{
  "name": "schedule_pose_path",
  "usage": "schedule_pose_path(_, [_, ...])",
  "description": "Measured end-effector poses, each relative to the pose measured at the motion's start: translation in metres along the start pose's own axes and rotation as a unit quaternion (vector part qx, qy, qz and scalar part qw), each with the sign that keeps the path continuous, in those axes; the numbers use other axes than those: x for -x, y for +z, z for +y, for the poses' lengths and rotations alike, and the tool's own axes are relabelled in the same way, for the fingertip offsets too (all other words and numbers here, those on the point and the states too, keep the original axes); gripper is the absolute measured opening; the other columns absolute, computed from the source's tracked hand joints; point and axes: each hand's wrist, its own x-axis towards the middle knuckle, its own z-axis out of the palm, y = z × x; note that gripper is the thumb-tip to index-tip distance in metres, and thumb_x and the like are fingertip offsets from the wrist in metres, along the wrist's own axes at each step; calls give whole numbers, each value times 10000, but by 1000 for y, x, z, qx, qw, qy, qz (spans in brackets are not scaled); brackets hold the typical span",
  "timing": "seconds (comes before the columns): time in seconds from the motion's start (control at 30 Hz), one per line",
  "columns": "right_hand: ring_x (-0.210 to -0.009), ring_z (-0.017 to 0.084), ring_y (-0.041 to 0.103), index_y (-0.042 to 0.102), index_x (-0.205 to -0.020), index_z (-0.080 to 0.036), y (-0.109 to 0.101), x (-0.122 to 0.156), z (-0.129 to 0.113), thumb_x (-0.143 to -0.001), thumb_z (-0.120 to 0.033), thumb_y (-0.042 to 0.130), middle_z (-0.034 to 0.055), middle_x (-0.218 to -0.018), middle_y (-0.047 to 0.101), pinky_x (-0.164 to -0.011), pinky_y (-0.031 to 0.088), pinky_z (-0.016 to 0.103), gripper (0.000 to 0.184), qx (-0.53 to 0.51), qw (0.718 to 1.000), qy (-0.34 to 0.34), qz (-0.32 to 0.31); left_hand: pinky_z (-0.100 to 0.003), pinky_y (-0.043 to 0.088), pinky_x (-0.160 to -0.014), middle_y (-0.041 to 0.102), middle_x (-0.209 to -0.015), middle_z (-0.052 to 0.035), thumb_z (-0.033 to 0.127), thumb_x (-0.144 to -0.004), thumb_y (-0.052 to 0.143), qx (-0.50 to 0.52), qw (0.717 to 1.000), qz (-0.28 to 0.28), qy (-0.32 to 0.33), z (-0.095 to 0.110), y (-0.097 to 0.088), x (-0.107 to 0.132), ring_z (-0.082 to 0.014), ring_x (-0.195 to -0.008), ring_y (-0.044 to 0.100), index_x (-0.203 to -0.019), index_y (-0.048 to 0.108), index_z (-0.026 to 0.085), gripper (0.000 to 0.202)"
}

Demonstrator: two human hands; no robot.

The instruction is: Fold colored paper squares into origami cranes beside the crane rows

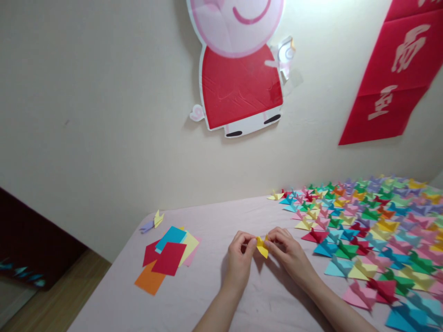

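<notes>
A small yellow origami crane [262, 248] is held up just above the pale cloth between my two hands. My left hand [241, 251] pinches its left side with thumb and fingertips. On the opposite side my right hand [284, 249] grips the paper the same way. The crane's wings and points stick up between the fingers, and a pointed flap faces down toward me. My fingertips hide parts of its edges.
Loose coloured paper squares [169, 258] overlap on the left of the pink-white cloth [214, 221]. Behind them lie two folded pieces [158, 219], yellow and purple. Many finished paper cranes [370, 230] stand in rows on the right. A wall rises behind, with a cartoon pig cutout [242, 87].
</notes>
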Motion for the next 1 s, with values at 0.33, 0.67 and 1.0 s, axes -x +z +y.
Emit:
schedule_pose_path(0.33, [-764,220,540,560,-691,-234,1,0,-1,-897,-378,583,12,-718,591,-709,435,355,252,-7,1000,-4,13,-252,412,-686,596,-807,-5,309,-868,580,-7,1000,-13,3,-1,0,1,-160,-748,547,-776,648,191,164])
schedule_pose_path(0.67, [-779,218,555,636,-715,-244,-1,1,-1,-951,-371,500,20,-724,628,-737,446,362,300,14,1000,-19,-5,-235,380,-634,526,-755,15,348,-829,650,-36,999,-26,-14,-7,1,0,-136,-672,480,-715,630,189,197])
schedule_pose_path(1.0, [-707,202,535,562,-661,-235,-1,1,-1,-952,-375,457,10,-665,586,-666,458,332,340,11,1000,-2,28,-239,377,-623,544,-727,12,318,-798,678,-45,998,-33,-14,-5,2,1,-138,-659,490,-687,659,190,170])
